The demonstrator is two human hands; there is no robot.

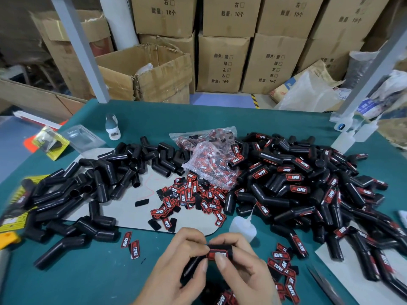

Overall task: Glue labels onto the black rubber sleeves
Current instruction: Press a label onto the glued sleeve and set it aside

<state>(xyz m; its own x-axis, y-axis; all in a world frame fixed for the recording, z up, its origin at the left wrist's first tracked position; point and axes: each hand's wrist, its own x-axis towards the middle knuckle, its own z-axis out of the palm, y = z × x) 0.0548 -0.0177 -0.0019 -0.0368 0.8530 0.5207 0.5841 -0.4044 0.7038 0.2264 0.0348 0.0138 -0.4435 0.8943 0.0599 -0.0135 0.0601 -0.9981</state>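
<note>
Teal felt is covering the table [220,115], with a grey mat [123,214] lying across its middle. At the near edge both hands are pinching 1 black rubber sleeve [217,249]: the left hand [176,265] is curling round its lower end while the right hand [240,260] is pressing a thumb onto a red label [217,254] on it. Unlabelled sleeves [105,179] are heaped to the left, labelled sleeves [308,190] to the right. Loose labels [193,199] are spilling from a clear bag [211,157] between the piles, and a squeeze glue bottle [242,227] is lying just beyond the hands. Stacked cardboard boxes [222,62] are lining the room behind the table, and 2 grey posts [81,49] are rising from its far corners.
</note>
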